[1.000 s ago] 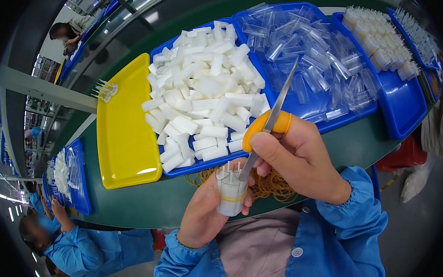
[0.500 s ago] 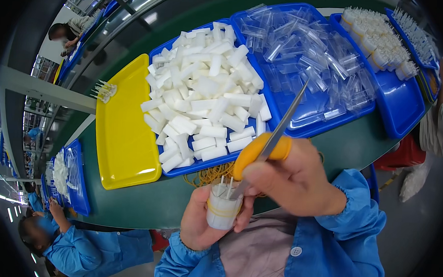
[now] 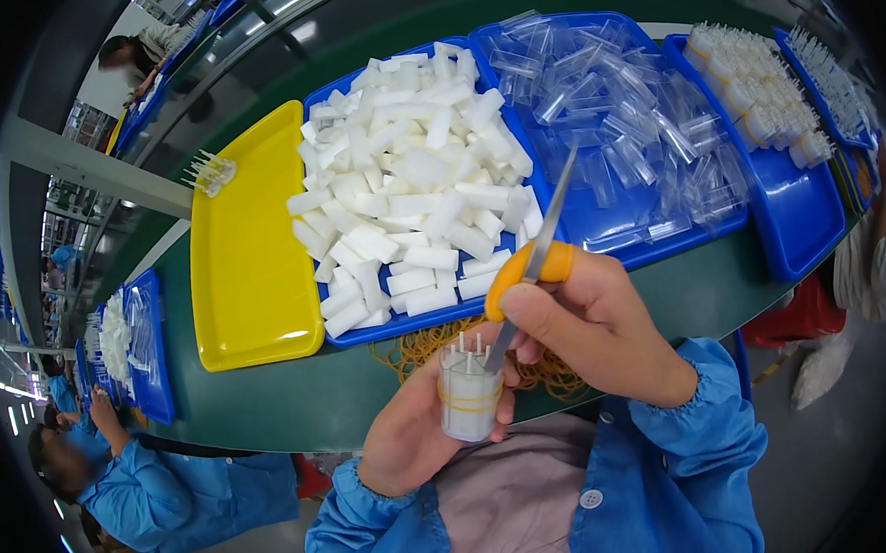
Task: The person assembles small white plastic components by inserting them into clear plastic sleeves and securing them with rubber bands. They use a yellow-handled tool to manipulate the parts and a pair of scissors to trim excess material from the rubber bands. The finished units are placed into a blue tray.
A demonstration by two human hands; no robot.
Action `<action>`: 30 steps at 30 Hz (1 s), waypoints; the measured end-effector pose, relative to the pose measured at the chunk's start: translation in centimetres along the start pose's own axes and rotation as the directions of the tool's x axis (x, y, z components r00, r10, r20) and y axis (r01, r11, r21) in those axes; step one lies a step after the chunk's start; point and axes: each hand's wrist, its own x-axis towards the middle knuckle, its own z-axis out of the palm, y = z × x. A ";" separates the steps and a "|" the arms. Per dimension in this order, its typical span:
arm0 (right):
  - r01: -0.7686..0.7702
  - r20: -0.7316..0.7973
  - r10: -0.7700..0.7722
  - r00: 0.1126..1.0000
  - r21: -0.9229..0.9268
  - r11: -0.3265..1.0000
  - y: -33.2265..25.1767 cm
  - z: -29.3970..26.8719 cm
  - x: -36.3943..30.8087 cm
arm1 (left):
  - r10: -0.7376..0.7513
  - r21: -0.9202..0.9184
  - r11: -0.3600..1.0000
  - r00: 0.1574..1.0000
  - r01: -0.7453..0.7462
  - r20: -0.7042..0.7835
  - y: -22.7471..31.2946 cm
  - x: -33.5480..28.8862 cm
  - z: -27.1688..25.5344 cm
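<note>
My left hand (image 3: 410, 430) is wrapped round a white bundle (image 3: 469, 418) with a yellow rubber band about its middle. Several thin white prongs stand up from its top. Pinched in my right hand (image 3: 605, 330) is a slim metal tool that looks like tweezers (image 3: 549, 217), its sharp tip pointing up and away. The tool's broad lower end reaches the bundle's top right edge; how deep it goes I cannot tell. An orange finger cot (image 3: 523, 276) covers my right index finger. Loose yellow rubber bands (image 3: 558, 375) lie on the table behind both hands.
Ahead stands a blue tray (image 3: 400, 326) heaped with white foam blocks (image 3: 406, 215). A yellow tray (image 3: 253, 277) holds a few pronged pieces (image 3: 211, 173). Farther right, a blue tray (image 3: 605, 247) holds clear plastic sleeves (image 3: 631, 136); another (image 3: 797, 210) has banded bundles (image 3: 753, 88). Co-workers (image 3: 191, 499) sit at left.
Both hands have shifted slightly right, and the bundle now stands more upright. The tool's tip has swung left. More of the rubber bands shows beside my right hand.
</note>
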 end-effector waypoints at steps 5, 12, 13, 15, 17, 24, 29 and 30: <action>0.026 0.104 -0.006 0.995 -0.197 0.980 -0.4 -0.3 -0.4 | -0.084 -0.061 0.995 0.996 0.082 -0.026 -0.2 -0.2 -0.1; 0.364 -0.097 -0.441 0.892 -0.423 0.830 -1.9 -2.0 -2.4 | 0.024 0.030 0.999 1.000 -0.024 0.008 0.3 0.6 0.2; 0.336 -0.140 -0.443 0.886 -0.464 0.819 -2.3 -2.9 -3.1 | 0.066 0.115 0.991 0.998 -0.064 -0.017 0.4 0.7 0.3; 0.250 -0.229 -0.452 0.862 -0.583 0.773 -2.6 -4.8 -4.5 | 0.054 0.011 0.998 0.997 -0.054 -0.051 0.6 0.6 0.3; 0.088 -0.279 -0.457 0.844 -0.770 0.632 -2.3 -6.2 -6.0 | 0.040 -0.089 0.995 0.998 -0.044 -0.053 0.7 0.4 0.1; -0.227 -0.199 -0.543 0.816 -0.974 0.015 2.3 -11.2 -9.7 | 0.002 -0.122 0.993 1.000 -0.004 -0.018 0.8 0.6 0.3; -0.023 -0.283 -0.530 0.800 -0.896 0.444 0.2 -6.5 -8.6 | -0.022 -0.102 0.995 1.000 0.020 -0.017 0.6 0.3 0.9; 0.137 -0.147 -0.528 0.836 -0.877 0.460 -0.3 -5.4 -8.1 | -0.025 -0.086 0.996 1.000 0.024 -0.008 0.5 0.3 1.0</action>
